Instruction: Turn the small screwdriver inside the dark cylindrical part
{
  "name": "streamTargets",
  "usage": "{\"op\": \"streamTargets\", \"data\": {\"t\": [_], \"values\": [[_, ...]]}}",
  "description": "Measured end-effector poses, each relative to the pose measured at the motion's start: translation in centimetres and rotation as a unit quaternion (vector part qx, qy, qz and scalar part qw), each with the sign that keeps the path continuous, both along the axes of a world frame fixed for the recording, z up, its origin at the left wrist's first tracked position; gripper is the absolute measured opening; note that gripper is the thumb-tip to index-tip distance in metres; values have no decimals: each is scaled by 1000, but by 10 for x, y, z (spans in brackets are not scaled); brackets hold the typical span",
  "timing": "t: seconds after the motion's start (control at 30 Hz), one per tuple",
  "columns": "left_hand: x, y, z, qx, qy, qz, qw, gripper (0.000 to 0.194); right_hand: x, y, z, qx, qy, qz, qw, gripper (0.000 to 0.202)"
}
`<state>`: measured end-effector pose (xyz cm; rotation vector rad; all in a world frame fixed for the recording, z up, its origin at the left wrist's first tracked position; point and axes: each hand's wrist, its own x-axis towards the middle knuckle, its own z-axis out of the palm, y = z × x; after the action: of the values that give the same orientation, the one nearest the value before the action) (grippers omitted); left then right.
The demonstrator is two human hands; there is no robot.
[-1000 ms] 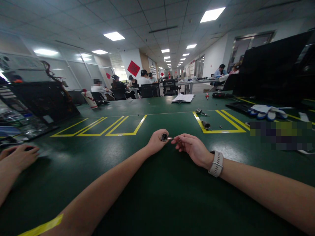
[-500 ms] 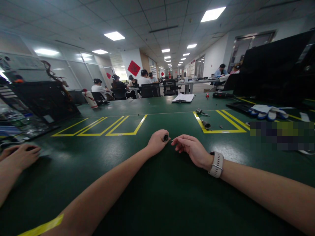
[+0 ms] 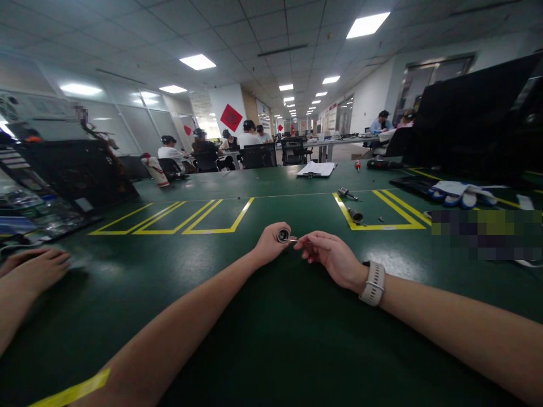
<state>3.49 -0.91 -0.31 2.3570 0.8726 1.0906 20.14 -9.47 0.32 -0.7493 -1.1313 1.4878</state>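
Near the middle of the view, my left hand [image 3: 268,245] is wrapped round a small dark metal cylinder [image 3: 283,235], its round open end facing me. My right hand [image 3: 324,251], with a pale watch at the wrist, pinches a thin metal rod [image 3: 293,240]. The rod's other end reaches the cylinder's side by my left fingertips; whether it touches is too small to tell. Both hands are just above the green table [image 3: 271,316].
A metal part [image 3: 348,194] and a dark cylinder [image 3: 355,215] lie by the right yellow tape frame. Beyond are a clipboard [image 3: 316,169], a red item [image 3: 357,165] and gloves [image 3: 462,193]. Another person's hand [image 3: 40,271] rests at the left.
The cylinder has turned slightly in my left hand and shifted a little left. More of the thin rod shows between my hands.
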Motion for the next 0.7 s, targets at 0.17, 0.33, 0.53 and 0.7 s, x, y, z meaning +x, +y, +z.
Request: {"op": "streamTargets", "data": {"t": [0.17,0.33,0.53,0.7], "values": [[-1,1,0,22,32,33,999,20,-1,-1,1,-5,13,-27,1000,15],[-2,0,0,51,59,52,996,19,-4,-3,3,3,-9,-48,999,15],[-2,-1,1,57,63,50,995,17,-4,-6,2,20,-58,-28,998,17],[-2,-1,0,17,27,8,999,19,-1,-2,1,5,-22,-12,1000,16]]}}
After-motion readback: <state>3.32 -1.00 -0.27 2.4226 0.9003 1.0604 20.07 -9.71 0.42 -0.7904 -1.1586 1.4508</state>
